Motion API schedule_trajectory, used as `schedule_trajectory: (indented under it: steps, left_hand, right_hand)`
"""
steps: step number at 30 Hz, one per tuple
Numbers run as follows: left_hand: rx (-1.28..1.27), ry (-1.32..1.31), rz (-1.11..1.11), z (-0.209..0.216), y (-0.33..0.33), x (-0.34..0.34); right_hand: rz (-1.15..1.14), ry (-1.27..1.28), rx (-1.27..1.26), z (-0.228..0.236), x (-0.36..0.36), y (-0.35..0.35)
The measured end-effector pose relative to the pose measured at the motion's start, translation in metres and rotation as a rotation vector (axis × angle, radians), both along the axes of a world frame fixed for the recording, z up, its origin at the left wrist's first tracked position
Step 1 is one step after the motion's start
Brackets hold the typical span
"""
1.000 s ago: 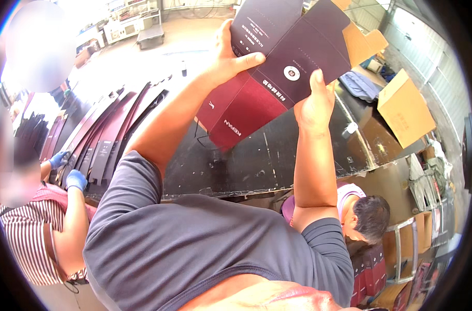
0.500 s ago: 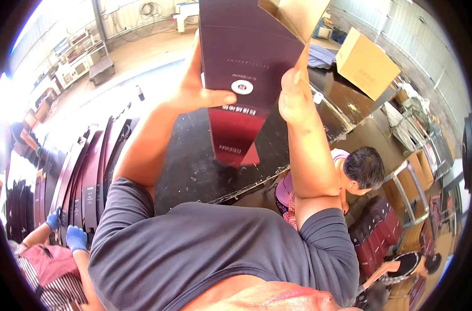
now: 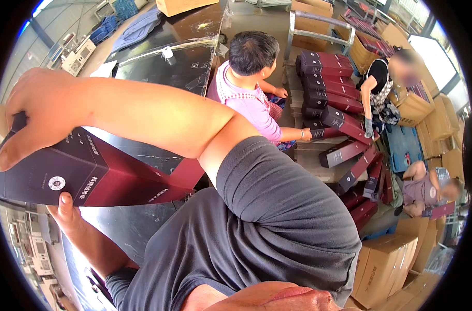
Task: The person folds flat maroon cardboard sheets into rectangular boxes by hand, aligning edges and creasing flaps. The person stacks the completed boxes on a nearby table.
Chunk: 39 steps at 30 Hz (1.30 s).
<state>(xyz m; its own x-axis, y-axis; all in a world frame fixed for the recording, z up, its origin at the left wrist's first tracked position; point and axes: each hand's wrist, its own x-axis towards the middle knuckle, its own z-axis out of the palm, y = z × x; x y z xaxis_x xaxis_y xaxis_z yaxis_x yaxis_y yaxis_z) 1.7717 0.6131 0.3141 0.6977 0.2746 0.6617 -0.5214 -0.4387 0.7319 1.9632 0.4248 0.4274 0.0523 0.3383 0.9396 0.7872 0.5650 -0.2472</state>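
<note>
A long dark purple and maroon cardboard box [image 3: 127, 173] lies across the left of the view, held between my two hands. My right hand [image 3: 41, 106] reaches over from above, its thumb and fingers closed round the box's upper edge near the far left end. From below, my left hand [image 3: 67, 215] grips the lower edge, with its thumb on the printed face near a round white mark. The left hand's other fingers are hidden behind the box. A maroon flap or end points toward my chest, above the black table.
The black worktable [image 3: 179, 57] carries a small white roll [image 3: 168, 55] and blue cloth [image 3: 137, 31]. Beyond it sits a co-worker in pink [image 3: 246, 96] beside a pile of maroon boxes [image 3: 326, 83]. Another person [image 3: 383, 83] touches the pile. Large brown cartons [image 3: 386, 264] stand at the lower right.
My view has swung right, bringing the co-workers and box pile toward the middle. The box has gone from upright to lying sideways at the left, and my right arm now crosses over toward it.
</note>
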Motion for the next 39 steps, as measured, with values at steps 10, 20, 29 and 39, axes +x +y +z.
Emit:
schedule_trajectory:
  steps: [10,20,29,39]
  left_hand:
    - [0.03,-0.052,0.024,0.007,-0.021,0.005]
    - [0.031,-0.047,-0.025,0.003,0.004,-0.015]
    - [0.233,-0.349,0.265,0.084,-0.046,-0.016]
    - [0.524,-0.059,0.523,0.085,-0.067,-0.049]
  right_hand:
    - [-0.087,-0.189,-0.45,0.064,0.015,0.105]
    - [-0.006,-0.417,-0.691,0.058,-0.014,0.034]
    - [0.351,0.036,-0.807,0.021,-0.03,0.027]
    - [0.716,-0.087,-0.764,0.013,-0.032,0.062]
